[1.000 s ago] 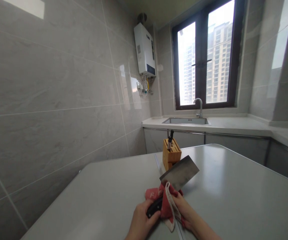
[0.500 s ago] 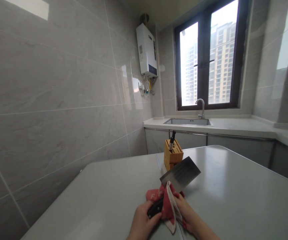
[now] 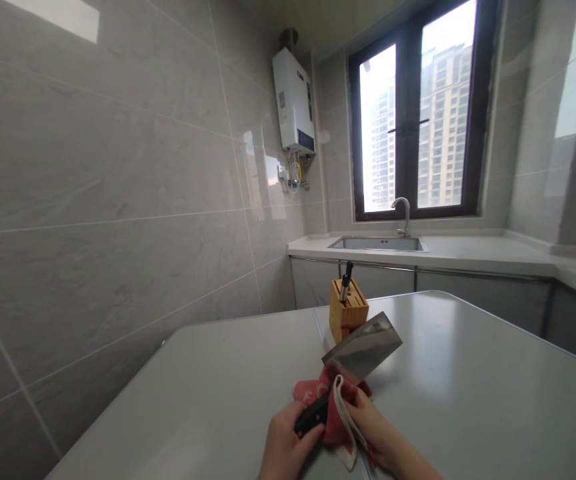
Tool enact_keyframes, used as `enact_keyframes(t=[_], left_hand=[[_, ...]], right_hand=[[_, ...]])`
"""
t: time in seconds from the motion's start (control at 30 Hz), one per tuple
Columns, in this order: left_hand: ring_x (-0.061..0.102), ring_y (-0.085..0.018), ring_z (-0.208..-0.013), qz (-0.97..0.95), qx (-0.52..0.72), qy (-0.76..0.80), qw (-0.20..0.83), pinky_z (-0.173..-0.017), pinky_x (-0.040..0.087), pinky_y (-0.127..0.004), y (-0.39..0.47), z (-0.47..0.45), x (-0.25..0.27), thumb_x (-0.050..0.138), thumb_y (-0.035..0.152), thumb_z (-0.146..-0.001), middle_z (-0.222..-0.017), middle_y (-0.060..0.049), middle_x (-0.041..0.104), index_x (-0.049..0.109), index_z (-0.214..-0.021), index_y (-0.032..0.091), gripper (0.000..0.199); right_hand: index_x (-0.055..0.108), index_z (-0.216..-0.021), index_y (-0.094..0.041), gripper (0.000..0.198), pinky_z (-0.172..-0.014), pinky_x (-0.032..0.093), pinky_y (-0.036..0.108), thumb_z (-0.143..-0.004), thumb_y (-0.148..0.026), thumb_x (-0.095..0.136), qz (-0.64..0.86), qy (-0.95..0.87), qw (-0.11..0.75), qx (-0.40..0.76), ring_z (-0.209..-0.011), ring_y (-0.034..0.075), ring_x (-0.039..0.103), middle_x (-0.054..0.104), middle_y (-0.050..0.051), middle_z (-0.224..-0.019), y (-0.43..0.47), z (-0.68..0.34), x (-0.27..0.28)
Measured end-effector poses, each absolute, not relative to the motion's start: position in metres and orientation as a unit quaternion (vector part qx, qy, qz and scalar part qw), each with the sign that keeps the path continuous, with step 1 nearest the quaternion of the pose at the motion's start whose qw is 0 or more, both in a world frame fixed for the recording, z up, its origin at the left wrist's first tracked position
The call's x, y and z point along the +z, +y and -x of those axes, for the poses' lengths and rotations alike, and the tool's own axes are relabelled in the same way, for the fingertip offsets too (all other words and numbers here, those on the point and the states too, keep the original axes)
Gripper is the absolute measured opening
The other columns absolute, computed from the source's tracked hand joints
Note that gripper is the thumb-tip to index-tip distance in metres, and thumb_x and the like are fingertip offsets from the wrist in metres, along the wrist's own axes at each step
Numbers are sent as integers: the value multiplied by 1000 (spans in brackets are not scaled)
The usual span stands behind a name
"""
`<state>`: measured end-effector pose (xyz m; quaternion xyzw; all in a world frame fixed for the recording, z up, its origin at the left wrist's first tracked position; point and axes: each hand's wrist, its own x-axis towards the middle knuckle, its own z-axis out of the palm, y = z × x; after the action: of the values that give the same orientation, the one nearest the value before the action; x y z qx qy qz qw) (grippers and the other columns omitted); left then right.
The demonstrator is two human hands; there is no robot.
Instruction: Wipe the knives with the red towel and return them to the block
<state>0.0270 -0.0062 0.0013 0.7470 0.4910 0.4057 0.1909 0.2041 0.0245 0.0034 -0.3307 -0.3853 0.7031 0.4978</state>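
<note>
A cleaver [image 3: 365, 347] with a broad steel blade and a black riveted handle is held over the table, its blade pointing away to the right. My left hand [image 3: 288, 437] is wrapped around the handle. A red cloth [image 3: 337, 430] with a pale border is folded about the handle end of the blade. Pinched in my right hand [image 3: 371, 423], the cloth lies against the blade near the handle; some of those fingers are hidden by it. Behind the blade stands a wooden knife block [image 3: 349, 310] with a black-handled knife [image 3: 346, 281] in one slot.
The pale table [image 3: 238, 373] has a seam running through its middle. Beyond it, a white counter [image 3: 478, 250] holds a steel sink [image 3: 378, 244] and a curved tap [image 3: 404, 215]. A tiled wall [image 3: 118, 200] rises on the left, with a white water heater [image 3: 293, 100] in the corner.
My right hand and the cloth have shifted slightly on the cleaver near the handle. The blade has tilted a little and reflects more light. My left hand keeps its grip.
</note>
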Motion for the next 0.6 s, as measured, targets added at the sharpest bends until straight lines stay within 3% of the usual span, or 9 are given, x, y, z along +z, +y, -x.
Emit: enact_keyframes(t=[0.3,0.6], left_hand=[[60,-17,-70,-741,417,489,194,-65,46,-22,-8,-30,8,64,35,-77,-78,-3,68,67,-89,17,22],[64,-19,-81,-735,419,472,248,-72,47,-23,-7,-33,12,63,32,-78,-90,-4,70,67,-98,19,24]], right_hand=[[59,-102,-14,52,-87,48,40,-61,-42,76,399,-466,483,625,-97,28,63,69,10,-99,28,-204,-14],[64,-90,-15,46,-85,47,40,-56,-41,78,436,-487,510,559,-93,29,62,69,9,-91,32,-203,-23]])
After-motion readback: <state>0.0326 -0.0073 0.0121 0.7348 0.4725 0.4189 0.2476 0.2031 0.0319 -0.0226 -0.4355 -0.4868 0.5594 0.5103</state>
